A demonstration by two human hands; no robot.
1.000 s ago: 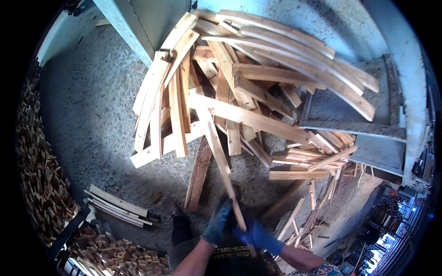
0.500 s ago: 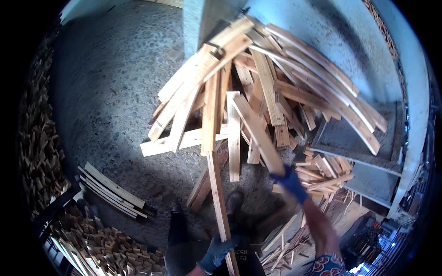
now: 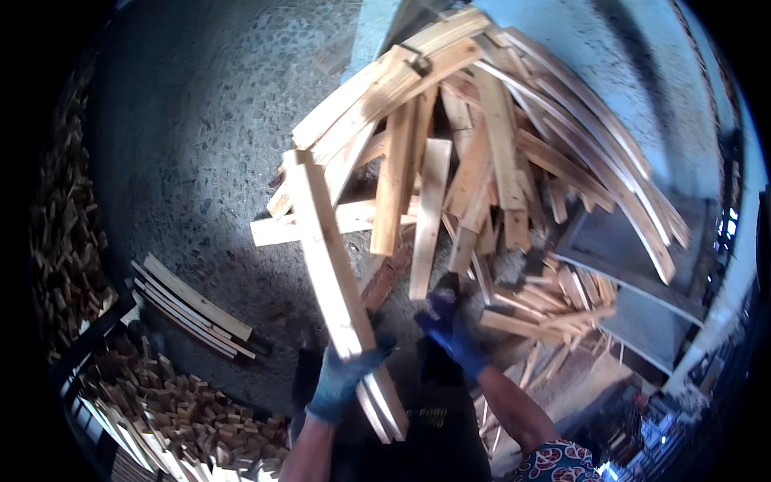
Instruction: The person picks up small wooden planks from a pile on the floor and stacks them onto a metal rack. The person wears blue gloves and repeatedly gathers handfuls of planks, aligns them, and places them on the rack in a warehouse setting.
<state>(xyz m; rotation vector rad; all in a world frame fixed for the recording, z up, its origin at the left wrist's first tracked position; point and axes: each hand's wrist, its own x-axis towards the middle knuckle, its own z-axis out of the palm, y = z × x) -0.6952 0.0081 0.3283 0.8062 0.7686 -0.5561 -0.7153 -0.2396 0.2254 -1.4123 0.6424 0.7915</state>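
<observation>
The rough grey floor [image 3: 193, 177] is partly covered by a heap of long tan wooden boards [image 3: 392, 185]. Before the heap, a straight length of pale wood [image 3: 323, 249] is gripped near its lower end by the teal-gloved left hand [image 3: 337, 381]; the blue-gloved right hand [image 3: 454, 329] is held apart, its finger spread too blurred to tell.

speckled grey floor [image 3: 217, 120], pale blue wall [image 3: 683, 112]

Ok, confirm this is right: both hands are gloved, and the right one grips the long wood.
Not quite: in the head view, the left hand grips the long wood, not the right hand. Both are indeed gloved.
</observation>
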